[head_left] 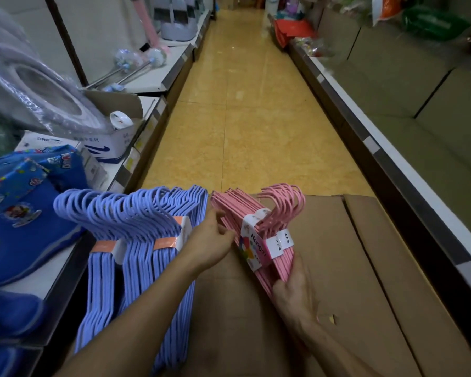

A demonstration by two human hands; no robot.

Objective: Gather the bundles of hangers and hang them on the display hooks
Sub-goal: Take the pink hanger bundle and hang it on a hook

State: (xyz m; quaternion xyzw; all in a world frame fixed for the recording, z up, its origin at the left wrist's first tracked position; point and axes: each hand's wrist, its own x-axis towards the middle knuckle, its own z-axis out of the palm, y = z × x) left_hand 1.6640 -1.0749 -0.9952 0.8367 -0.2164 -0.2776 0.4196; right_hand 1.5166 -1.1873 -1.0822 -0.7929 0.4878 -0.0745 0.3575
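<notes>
Pink hangers [259, 240], bundled with paper bands, lie tilted on top of a large cardboard box [378, 268] in a shop aisle. The right hand [291, 289] grips the lower end of this bundle, fingers curled round the bars. The left hand [215, 238] reaches across from the left and pinches the bundle's upper left side, thumb and fingers closed on the pink bars. The hooks of the bundle point up and away from the person.

Purple hangers [136, 240], in several banded bundles, hang over the left forearm, just beside the pink bundle, their hooks pointing up and to the left.

A blue printed bag [25, 213] sits on the left shelf [55, 270]. A white box [112, 142] stands further along that shelf. The yellow tiled floor [242, 104] runs ahead between the shelves.
</notes>
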